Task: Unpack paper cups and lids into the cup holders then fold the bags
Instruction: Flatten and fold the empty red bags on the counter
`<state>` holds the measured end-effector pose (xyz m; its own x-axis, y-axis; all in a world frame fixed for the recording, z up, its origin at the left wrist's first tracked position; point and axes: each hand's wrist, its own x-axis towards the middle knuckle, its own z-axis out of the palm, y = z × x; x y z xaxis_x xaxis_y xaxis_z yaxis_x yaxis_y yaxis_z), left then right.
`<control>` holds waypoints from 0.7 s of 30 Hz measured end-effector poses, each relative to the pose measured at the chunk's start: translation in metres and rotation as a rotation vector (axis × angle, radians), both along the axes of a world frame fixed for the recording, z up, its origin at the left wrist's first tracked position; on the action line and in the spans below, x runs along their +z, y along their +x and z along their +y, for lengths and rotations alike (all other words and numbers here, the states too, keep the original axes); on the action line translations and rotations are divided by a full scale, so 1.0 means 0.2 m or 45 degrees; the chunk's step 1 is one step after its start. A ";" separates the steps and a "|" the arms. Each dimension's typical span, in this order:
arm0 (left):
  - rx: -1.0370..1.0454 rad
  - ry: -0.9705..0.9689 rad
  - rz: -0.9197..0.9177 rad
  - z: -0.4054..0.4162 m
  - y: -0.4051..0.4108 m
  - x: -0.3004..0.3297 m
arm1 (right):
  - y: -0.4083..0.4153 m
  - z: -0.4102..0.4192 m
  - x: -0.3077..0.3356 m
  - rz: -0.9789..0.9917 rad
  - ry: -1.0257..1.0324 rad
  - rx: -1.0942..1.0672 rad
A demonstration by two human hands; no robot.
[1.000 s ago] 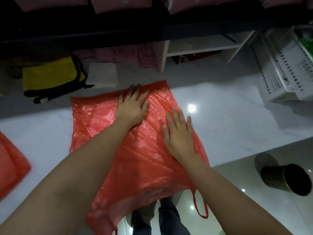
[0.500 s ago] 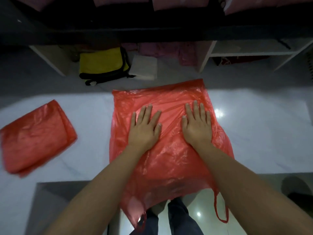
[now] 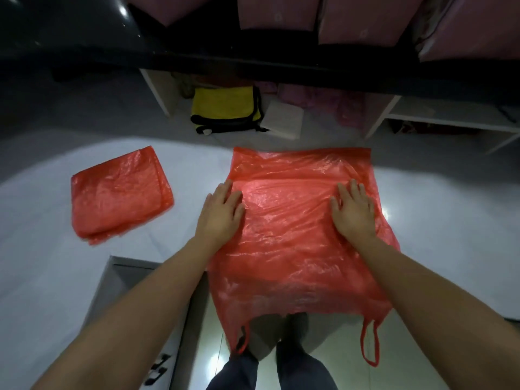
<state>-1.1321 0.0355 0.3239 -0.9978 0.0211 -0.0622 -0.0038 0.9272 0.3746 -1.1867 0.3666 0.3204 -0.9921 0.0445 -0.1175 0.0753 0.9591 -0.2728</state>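
Nearest me, the handles of the red bag [image 3: 295,249] hung off the front edge of the white table [image 3: 50,277], one loop dangling at each lower corner above the glossy floor [image 3: 213,358] where my feet stood. The rest of the bag lay spread on the table, and both my hands were flat on it: the left hand [image 3: 222,212] at its left edge, fingers straight and close together, partly over the rim of the plastic; the right hand [image 3: 354,212] near its right edge, fingers straight and slightly fanned. Neither grip pinched anything; both only pressed down. I judged this to be the smoothing before the first fold, and to do it well I would have needed to sweep outward from the middle to push out the trapped air, since the film looked thin, slippery and wrinkled, then square the side edges and draw the handles up onto the table before creasing. A quick pull could have dragged the whole sheet sideways. To the left, well apart, a second bag [image 3: 118,198] lay already folded into a flat packet. Beyond the table's far edge, a yellow pouch [image 3: 225,108] with black trim sat on a lower shelf beside a pale flat block [image 3: 284,116], with pink packages [image 3: 363,18] stacked above on a dark ledge. I saw no cups or lids.
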 end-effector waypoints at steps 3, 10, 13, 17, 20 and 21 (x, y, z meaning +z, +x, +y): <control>0.308 0.342 0.078 0.06 -0.12 0.10 | -0.09 0.03 0.12 0.230 -0.147 -0.174; 0.763 0.660 -0.243 0.09 -0.47 0.25 | -0.33 0.13 0.24 -0.063 -0.579 -0.620; 0.766 0.624 -0.270 0.10 -0.48 0.27 | -0.37 0.16 0.26 -0.096 -0.700 -0.779; 0.683 0.663 -0.232 0.13 -0.43 0.32 | -0.37 0.19 0.30 -0.172 -1.052 -0.843; 0.679 0.604 -0.091 0.21 -0.35 0.40 | -0.30 0.18 0.37 -0.085 -1.119 -0.702; 0.690 0.601 -0.041 0.25 -0.32 0.44 | -0.28 0.16 0.41 -0.054 -1.118 -0.638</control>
<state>-1.1963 0.0862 0.4113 -0.8734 -0.4447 -0.1983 -0.4354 0.5308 0.7271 -1.2419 0.3980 0.4017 -0.8770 0.3357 -0.3436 0.4403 0.2756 -0.8545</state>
